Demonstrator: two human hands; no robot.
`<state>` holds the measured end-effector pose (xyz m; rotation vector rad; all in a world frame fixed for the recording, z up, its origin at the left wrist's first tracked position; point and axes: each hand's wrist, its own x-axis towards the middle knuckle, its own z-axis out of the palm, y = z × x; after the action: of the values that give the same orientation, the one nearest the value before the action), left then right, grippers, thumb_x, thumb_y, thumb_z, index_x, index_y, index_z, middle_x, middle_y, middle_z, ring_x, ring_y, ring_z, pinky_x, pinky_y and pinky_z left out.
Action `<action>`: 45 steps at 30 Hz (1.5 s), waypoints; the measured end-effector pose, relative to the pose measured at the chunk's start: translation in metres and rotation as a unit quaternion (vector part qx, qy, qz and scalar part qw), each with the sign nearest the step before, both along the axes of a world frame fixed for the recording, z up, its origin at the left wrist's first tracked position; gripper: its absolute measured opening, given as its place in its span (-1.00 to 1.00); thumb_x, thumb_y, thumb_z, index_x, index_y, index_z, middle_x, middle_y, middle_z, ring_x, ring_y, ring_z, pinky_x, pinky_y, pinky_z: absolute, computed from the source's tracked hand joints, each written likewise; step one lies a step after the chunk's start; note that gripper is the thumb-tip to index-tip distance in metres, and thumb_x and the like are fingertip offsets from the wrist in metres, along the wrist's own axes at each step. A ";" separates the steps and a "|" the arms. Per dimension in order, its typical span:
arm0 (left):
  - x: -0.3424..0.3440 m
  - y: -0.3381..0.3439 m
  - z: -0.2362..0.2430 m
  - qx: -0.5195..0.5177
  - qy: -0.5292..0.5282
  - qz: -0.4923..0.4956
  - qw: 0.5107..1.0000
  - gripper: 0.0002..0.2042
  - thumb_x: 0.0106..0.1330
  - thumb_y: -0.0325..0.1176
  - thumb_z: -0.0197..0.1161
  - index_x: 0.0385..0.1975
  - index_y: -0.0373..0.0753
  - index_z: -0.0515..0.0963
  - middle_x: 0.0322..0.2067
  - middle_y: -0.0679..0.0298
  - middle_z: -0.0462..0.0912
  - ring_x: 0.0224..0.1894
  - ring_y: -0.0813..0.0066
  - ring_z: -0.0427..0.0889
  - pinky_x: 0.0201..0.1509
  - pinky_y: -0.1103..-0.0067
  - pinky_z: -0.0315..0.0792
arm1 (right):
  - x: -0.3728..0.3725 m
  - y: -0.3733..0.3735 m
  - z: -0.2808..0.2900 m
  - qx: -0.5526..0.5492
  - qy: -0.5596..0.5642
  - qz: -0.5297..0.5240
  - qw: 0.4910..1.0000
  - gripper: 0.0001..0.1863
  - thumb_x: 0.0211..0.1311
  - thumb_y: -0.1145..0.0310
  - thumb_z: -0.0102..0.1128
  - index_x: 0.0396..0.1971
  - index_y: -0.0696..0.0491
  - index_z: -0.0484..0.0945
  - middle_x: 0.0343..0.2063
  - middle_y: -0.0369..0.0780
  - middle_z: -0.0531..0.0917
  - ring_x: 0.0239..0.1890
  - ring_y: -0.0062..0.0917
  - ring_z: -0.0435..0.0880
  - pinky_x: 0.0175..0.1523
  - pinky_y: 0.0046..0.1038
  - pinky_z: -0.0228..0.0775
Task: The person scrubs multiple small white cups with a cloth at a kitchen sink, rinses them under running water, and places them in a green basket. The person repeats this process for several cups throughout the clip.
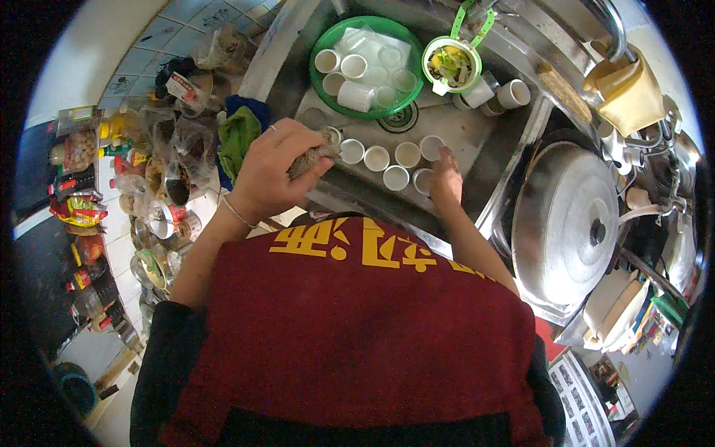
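Note:
My left hand (279, 153) is closed around a grey-brown scrubbing pad (313, 158) at the near left of the metal sink (465, 134). Just right of it, several small white cups (395, 177) stand with their mouths up on the sink bottom. My right hand (447, 179) is at the right end of this group, fingers stretched out beside a white cup (431, 147). No object shows in its grasp, though part of the hand is seen edge-on. Farther back, a green basin (324, 89) holds white cups and clear plastic ones.
A green-rimmed strainer (452, 65) with food scraps sits at the far sink edge, near more cups (514, 94). Right of the sink is a large lidded pan (566, 223). A green cloth (240, 138) lies on the left rim. Bagged goods and bottles crowd the left side.

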<state>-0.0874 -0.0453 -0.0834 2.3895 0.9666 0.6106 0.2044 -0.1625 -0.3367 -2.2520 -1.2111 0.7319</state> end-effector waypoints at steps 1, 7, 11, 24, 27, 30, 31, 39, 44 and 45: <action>-0.002 0.000 -0.003 0.001 -0.003 -0.002 1.000 -0.76 0.14 -0.36 0.38 -0.25 -0.27 0.55 -0.31 0.11 0.57 -0.26 0.08 0.56 -0.17 0.36 0.46 | 0.001 -0.006 0.003 -0.017 0.004 -0.030 0.999 -0.63 0.21 0.36 0.15 0.03 0.08 0.51 -0.04 0.02 0.62 0.06 -0.07 0.59 0.16 -0.15 0.42; -0.003 -0.004 -0.007 -0.013 -0.004 0.000 1.000 -0.76 0.15 -0.33 0.38 -0.25 -0.27 0.55 -0.32 0.11 0.57 -0.27 0.07 0.56 -0.17 0.36 0.46 | 0.004 -0.034 -0.019 -0.106 0.058 -0.137 0.983 -0.50 -0.05 0.24 0.41 -0.08 0.18 0.63 -0.16 0.00 0.70 -0.08 -0.26 0.69 0.08 -0.30 0.48; -0.005 -0.008 -0.007 -0.036 0.021 -0.013 0.999 -0.75 0.16 -0.31 0.38 -0.25 -0.25 0.54 -0.32 0.11 0.56 -0.26 0.08 0.56 -0.17 0.35 0.46 | 0.006 -0.030 -0.032 -0.107 0.087 -0.132 0.982 -0.61 -0.10 0.24 0.46 -0.26 0.15 0.72 -0.33 -0.08 0.75 -0.23 -0.32 0.73 -0.02 -0.32 0.52; 0.006 -0.004 -0.012 -0.024 0.022 -0.019 0.999 -0.75 0.16 -0.28 0.39 -0.24 -0.22 0.55 -0.32 0.12 0.57 -0.26 0.10 0.57 -0.15 0.36 0.46 | 0.014 -0.016 -0.006 -0.053 0.084 -0.158 0.983 -0.75 -0.02 0.23 0.43 -0.50 0.14 0.72 -0.58 -0.14 0.71 -0.47 -0.40 0.71 -0.25 -0.38 0.53; 0.005 -0.002 -0.015 -0.015 0.012 -0.018 1.000 -0.75 0.15 -0.29 0.40 -0.24 -0.22 0.55 -0.32 0.13 0.57 -0.26 0.10 0.57 -0.16 0.36 0.46 | 0.014 0.012 0.032 -0.131 0.257 -0.313 0.905 -0.76 0.14 0.26 0.34 -0.41 0.17 0.69 -0.51 -0.18 0.72 -0.39 -0.42 0.71 -0.21 -0.44 0.54; 0.004 0.001 -0.014 -0.026 0.007 -0.009 1.000 -0.75 0.14 -0.29 0.40 -0.25 -0.22 0.55 -0.31 0.13 0.57 -0.26 0.11 0.57 -0.16 0.36 0.47 | 0.033 0.018 0.015 0.033 0.627 -0.296 0.720 -0.77 0.29 0.35 0.21 -0.23 0.23 0.61 -0.33 -0.17 0.71 -0.24 -0.38 0.70 -0.05 -0.41 0.58; 0.003 0.002 -0.014 -0.024 0.008 -0.005 1.000 -0.74 0.13 -0.29 0.41 -0.25 -0.23 0.55 -0.32 0.13 0.57 -0.26 0.11 0.57 -0.17 0.36 0.47 | 0.035 0.026 0.034 0.022 0.695 -0.271 0.665 -0.69 0.35 0.38 0.16 -0.03 0.29 0.51 -0.11 -0.06 0.67 -0.03 -0.32 0.67 0.15 -0.32 0.54; 0.005 0.008 -0.014 -0.006 -0.004 0.005 1.000 -0.74 0.12 -0.30 0.41 -0.26 -0.23 0.56 -0.33 0.12 0.58 -0.28 0.10 0.58 -0.18 0.36 0.48 | 0.025 0.053 0.114 0.112 0.854 0.019 0.508 -0.44 -0.04 0.52 0.38 0.06 0.25 0.51 0.05 0.06 0.60 0.08 -0.10 0.61 0.23 -0.21 0.46; 0.008 0.011 -0.016 -0.011 -0.008 0.008 1.000 -0.74 0.12 -0.29 0.42 -0.26 -0.24 0.56 -0.33 0.12 0.58 -0.28 0.10 0.59 -0.18 0.36 0.49 | 0.014 0.070 0.149 0.112 0.867 0.075 0.481 -0.61 -0.31 0.56 0.42 -0.37 0.08 0.49 -0.36 -0.18 0.56 -0.38 -0.37 0.50 -0.29 -0.45 0.34; 0.008 0.012 -0.016 -0.011 -0.010 0.008 1.000 -0.74 0.12 -0.29 0.42 -0.26 -0.24 0.56 -0.33 0.12 0.58 -0.28 0.10 0.59 -0.18 0.36 0.49 | 0.013 0.074 0.151 0.112 0.872 0.081 0.470 -0.64 -0.31 0.56 0.42 -0.43 0.06 0.45 -0.42 -0.22 0.51 -0.42 -0.41 0.46 -0.33 -0.46 0.29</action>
<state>-0.0795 -0.0335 -0.0993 2.3543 0.9811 0.6250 0.2170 -0.0889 -0.1860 -0.2141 -0.2254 1.9082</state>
